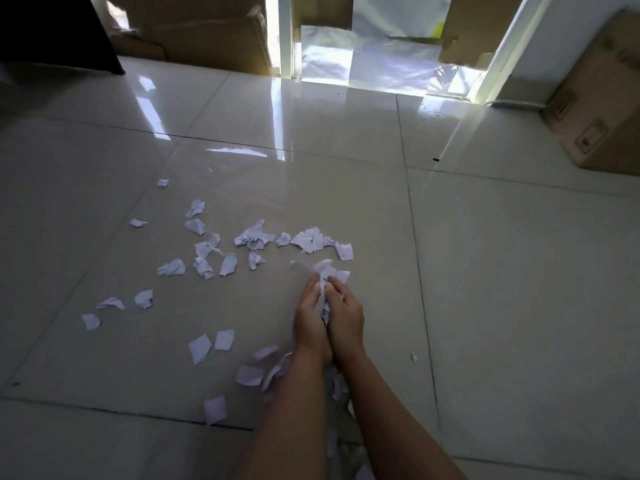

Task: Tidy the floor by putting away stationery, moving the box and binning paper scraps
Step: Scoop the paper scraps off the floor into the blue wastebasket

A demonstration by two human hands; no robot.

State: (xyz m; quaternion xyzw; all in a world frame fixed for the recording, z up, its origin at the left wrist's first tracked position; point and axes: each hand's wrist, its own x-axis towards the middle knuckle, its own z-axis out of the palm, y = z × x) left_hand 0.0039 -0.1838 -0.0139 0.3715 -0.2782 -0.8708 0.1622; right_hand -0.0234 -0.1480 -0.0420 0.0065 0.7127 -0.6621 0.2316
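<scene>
- Head view: we look down at a glossy tiled floor (485, 271) with our two bare forearms reaching forward from the bottom edge.
- Our left hand (310, 323) and our right hand (346, 317) are pressed side by side, palms facing each other, low over the floor just right of centre.
- Between them we hold a wad of paper (327, 275); its crumpled white top sticks out beyond the fingertips, and a little shows in the gap between the palms.
- The fingers of both hands are curled together around that wad, clamped on it from either side.
- Loose paper scraps (256, 237) lie scattered on the tiles, mostly to the left of and beyond the hands: a dense band just beyond the held wad, and thinner, separate pieces spreading out to the left.
- More scraps lie near and partly under our left forearm, close to the bottom of the view.
- A cardboard box (602, 98) stands on the floor at the far right edge, well apart from the hands and the scraps.
- Flat cardboard sheets (207, 32) lean against the lit glass at the back, and a dark piece of furniture (52, 29) fills the top left corner.
- We see no pens or other stationery that we can tell apart in this view.
</scene>
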